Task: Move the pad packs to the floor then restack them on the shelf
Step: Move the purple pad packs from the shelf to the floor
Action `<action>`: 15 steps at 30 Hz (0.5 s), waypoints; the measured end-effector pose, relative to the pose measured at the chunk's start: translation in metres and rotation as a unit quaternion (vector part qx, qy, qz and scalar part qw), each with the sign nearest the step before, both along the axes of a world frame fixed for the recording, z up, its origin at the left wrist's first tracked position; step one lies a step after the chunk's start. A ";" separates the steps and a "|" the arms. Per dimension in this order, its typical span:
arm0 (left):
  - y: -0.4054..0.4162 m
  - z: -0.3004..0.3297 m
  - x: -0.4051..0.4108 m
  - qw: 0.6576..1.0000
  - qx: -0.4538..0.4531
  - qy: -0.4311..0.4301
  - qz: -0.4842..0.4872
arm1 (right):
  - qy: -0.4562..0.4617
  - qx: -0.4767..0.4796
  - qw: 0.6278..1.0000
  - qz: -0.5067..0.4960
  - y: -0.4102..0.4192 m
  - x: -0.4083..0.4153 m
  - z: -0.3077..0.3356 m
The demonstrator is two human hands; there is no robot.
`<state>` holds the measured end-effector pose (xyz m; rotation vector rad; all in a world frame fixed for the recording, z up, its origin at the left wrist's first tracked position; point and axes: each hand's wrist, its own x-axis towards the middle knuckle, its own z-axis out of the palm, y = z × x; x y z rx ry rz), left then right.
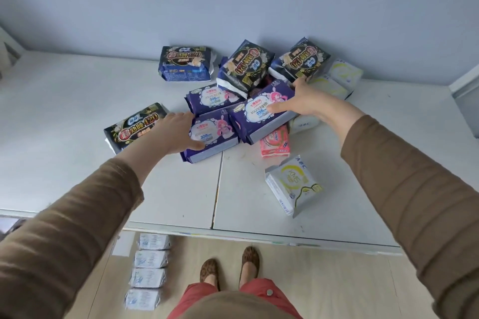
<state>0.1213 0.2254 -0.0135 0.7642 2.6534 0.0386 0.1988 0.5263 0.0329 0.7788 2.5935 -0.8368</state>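
Pad packs lie scattered on the white shelf point(77, 111). My left hand point(178, 132) grips the left end of the front purple pack point(217, 134), thumb laid across its top. My right hand point(303, 101) grips the far right end of a second purple pack point(259, 116), which rests tilted on other packs. A third purple pack point(210, 97) lies just behind them. Black packs sit at the back point(185, 63), point(246, 66), point(300, 59), and one point(132, 125) lies beside my left wrist. A pink pack point(274, 142) is partly hidden under the tilted purple one.
A white and yellow pack point(293, 184) lies alone near the shelf's front edge. More pale packs point(342, 72) are piled at the back right against the wall. On the wooden floor below, several white packs point(150, 259) lie in a row, left of my feet point(230, 267).
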 end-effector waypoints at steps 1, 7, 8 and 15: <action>0.002 0.002 0.000 1.000 -0.009 -0.003 0.003 | -0.004 -0.008 1.000 0.000 0.002 -0.003 0.000; 0.010 0.008 0.005 0.999 -0.028 -0.024 0.022 | 0.020 -0.143 0.989 0.015 0.011 -0.008 -0.006; 0.009 0.006 0.008 0.999 -0.028 -0.004 0.016 | 0.030 -0.163 0.986 0.017 0.011 -0.006 -0.006; -0.002 -0.004 0.036 0.997 0.040 0.045 0.047 | 0.096 -0.233 0.968 -0.019 0.002 0.019 -0.002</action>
